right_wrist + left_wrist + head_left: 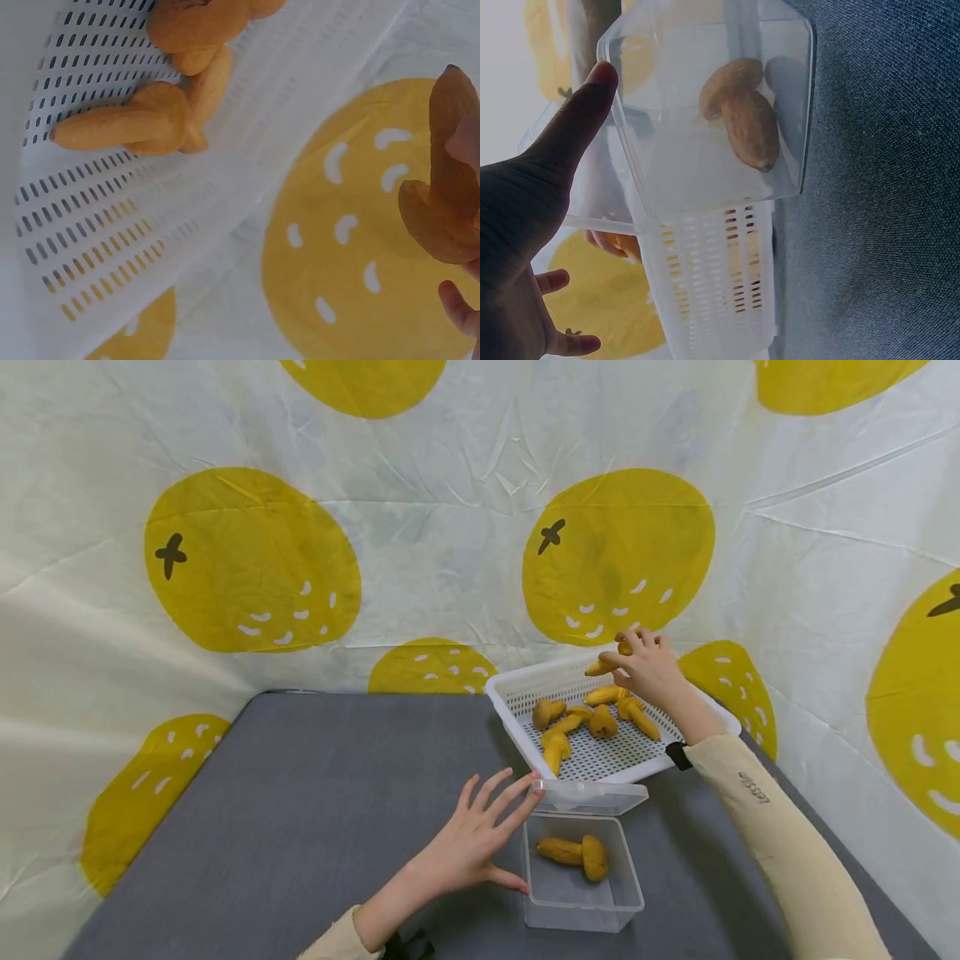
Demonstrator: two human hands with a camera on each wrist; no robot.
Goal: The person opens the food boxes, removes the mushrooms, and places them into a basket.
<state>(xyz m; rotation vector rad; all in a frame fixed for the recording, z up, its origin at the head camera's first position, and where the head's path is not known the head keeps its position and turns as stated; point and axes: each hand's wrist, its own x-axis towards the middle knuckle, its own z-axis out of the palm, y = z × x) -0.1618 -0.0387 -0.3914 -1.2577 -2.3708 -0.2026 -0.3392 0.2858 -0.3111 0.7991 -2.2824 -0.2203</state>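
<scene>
My right hand pinches a yellow-brown mushroom above the far side of a white perforated basket. In the right wrist view the held mushroom is at the right edge, partly covered by fingers. Several more mushrooms lie in the basket. Nearer me stands a clear plastic box, its hinged lid swung back toward the basket. One mushroom lies on its side inside. My left hand spreads its fingers at the box's left, thumb at the rim and fingertips by the lid.
A dark grey cloth covers the table, and both containers stand on its right part. Behind and at the sides hangs a white curtain printed with big yellow fruit. The basket's far rim is close to it.
</scene>
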